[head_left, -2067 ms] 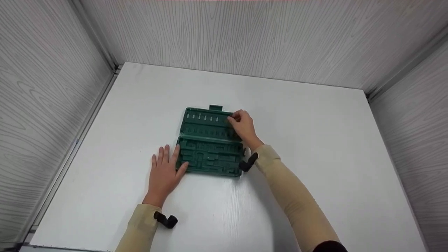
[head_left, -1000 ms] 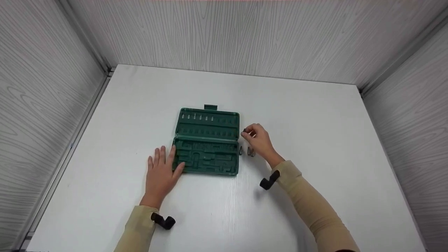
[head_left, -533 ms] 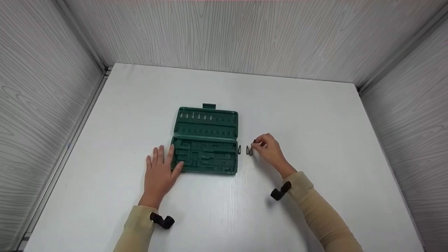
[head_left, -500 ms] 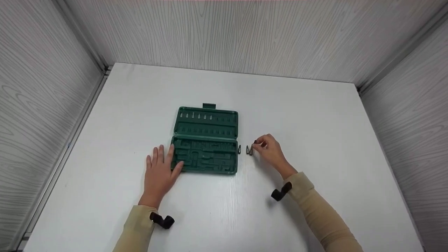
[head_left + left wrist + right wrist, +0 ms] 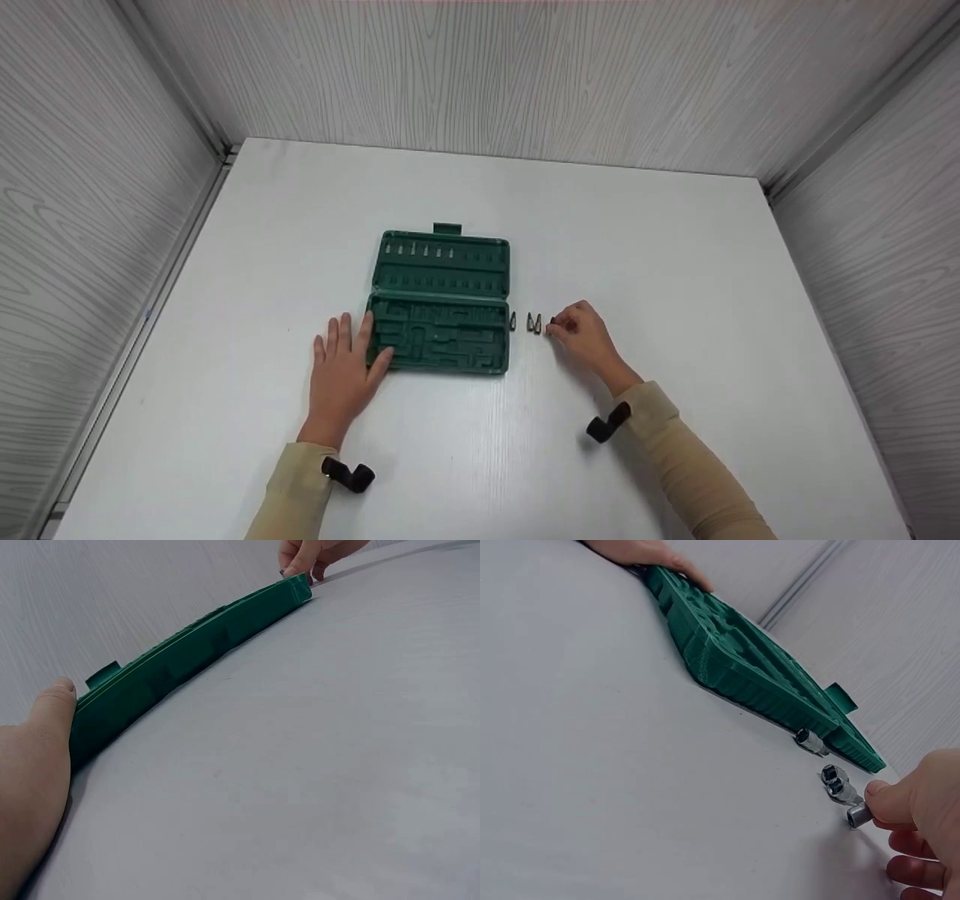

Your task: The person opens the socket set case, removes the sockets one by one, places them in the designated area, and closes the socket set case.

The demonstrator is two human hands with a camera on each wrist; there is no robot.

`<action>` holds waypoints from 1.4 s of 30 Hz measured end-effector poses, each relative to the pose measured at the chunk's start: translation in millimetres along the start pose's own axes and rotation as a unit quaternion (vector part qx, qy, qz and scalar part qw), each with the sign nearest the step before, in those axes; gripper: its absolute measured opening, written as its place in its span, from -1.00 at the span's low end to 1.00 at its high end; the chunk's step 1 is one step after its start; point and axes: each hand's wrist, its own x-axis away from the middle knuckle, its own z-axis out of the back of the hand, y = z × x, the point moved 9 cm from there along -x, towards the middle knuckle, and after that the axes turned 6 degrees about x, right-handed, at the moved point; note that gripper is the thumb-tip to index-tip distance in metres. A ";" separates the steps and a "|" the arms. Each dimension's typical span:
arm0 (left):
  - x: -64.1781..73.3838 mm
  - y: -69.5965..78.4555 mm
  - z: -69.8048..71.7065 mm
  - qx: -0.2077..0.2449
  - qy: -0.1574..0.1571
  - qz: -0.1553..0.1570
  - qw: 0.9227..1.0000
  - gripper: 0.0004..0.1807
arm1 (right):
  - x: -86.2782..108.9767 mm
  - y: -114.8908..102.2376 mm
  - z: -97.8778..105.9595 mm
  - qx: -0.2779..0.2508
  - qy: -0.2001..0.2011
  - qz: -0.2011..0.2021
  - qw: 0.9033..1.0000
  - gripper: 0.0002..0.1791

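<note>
A green plastic tool case (image 5: 442, 272) lies unfolded on the white table, with a row of several small metal bits (image 5: 426, 250) in its far half. My left hand (image 5: 341, 382) rests flat with spread fingers at the case's left end, thumb on the near rim. Thumb and fingertips of my right hand (image 5: 589, 337) pinch a small silver bit socket (image 5: 859, 815) close over the table. Beside it lie two similar bit sockets (image 5: 844, 790) side by side, square holes toward me. A third bit socket (image 5: 810, 741) lies nearer the case's right edge.
The near half of the case (image 5: 437, 352) has moulded recesses. A latch flap (image 5: 448, 228) sticks out from its far edge. Grey wood-grain panels (image 5: 480, 82) stand behind the table and along both sides. Each wrist wears a black camera (image 5: 349, 475).
My right hand has moved from the far right corner of the case to the table right of the two bit sockets, bringing a bit socket along. The left hand stays on the case.
</note>
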 end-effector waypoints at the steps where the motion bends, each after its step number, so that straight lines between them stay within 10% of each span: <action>1: 0.1 0.4 0.1 0.001 0.001 -0.001 1.000 -0.19 | 0.1 0.2 -0.3 0.005 0.001 0.002 1.000 -0.85; 42: -0.3 -3.9 -3.5 0.004 -0.008 0.007 1.000 -0.18 | -4.6 -27.7 -2.1 -0.041 0.033 0.025 0.998 -0.77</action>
